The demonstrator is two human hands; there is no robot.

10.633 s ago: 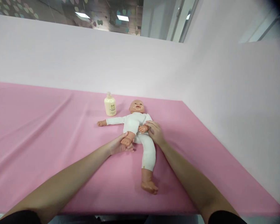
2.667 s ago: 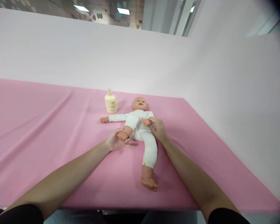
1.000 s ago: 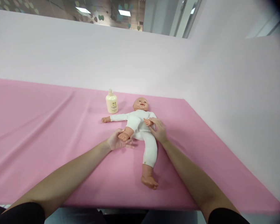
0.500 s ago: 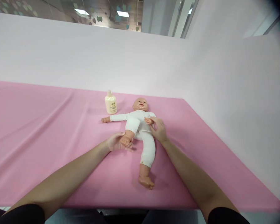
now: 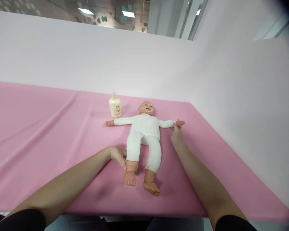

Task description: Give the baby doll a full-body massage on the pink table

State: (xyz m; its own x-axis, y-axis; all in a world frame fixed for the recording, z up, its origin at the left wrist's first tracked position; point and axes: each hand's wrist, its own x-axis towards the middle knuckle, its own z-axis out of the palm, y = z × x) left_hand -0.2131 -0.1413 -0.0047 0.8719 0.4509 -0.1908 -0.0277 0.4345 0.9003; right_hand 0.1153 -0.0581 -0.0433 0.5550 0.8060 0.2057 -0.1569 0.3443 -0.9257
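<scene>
A baby doll (image 5: 146, 125) with a white cloth body lies face up, its head toward the wall and both arms spread sideways. My left hand (image 5: 119, 156) is at the doll's leg on the left, its thumb against the ankle and its other fingers hidden behind the leg. That leg is stretched out, the foot a little raised off the cloth. With bent fingers, my right hand (image 5: 176, 133) holds the doll's arm on the right at the wrist. The doll's small hand sticks out beyond my fingertips.
A pale yellow lotion bottle (image 5: 115, 106) stands to the left of the doll's head. Pink cloth (image 5: 50, 128) covers the table, with creases at the left. White walls (image 5: 91, 57) rise behind and at the right, with a window above the back one.
My right hand has drawn the doll's arm from over its chest out to the right. The leg by my left hand has gone from bent up to straight and lower.
</scene>
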